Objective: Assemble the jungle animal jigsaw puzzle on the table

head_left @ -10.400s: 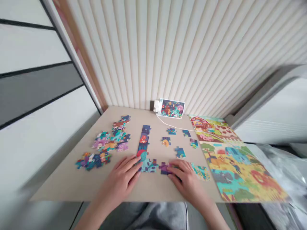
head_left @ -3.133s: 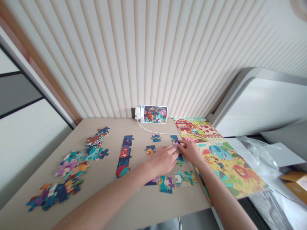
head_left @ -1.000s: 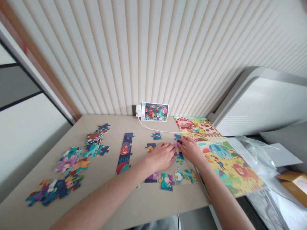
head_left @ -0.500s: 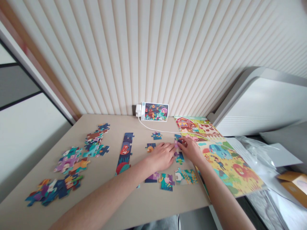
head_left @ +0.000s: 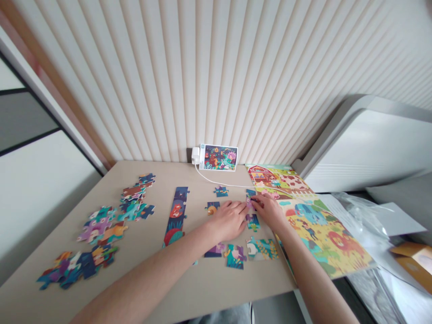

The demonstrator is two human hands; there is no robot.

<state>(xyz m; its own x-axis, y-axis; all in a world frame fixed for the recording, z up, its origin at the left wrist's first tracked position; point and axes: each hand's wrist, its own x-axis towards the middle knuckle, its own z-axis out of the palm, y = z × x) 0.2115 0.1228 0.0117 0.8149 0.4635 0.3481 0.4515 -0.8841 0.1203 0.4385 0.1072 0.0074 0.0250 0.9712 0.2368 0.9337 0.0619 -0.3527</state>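
Being pinched at its edges by the right hand [head_left: 269, 212], a thin, light, stiff cardboard jigsaw piece [head_left: 249, 202] is being held just beside the loosely curled, apparently empty left hand [head_left: 229, 220].

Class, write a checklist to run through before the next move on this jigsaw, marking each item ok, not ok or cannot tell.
1. Right hand on the purple piece: ok, fingertips are on it.
2. Left hand off the orange-marked piece: ok, it lies beside it.
3. Fit of the purple piece against the blue piece: cannot tell, fingers hide the join.
4. Long strip joined: ok, no gaps show.
5. Picture card uncovered: ok, nothing lies over it.
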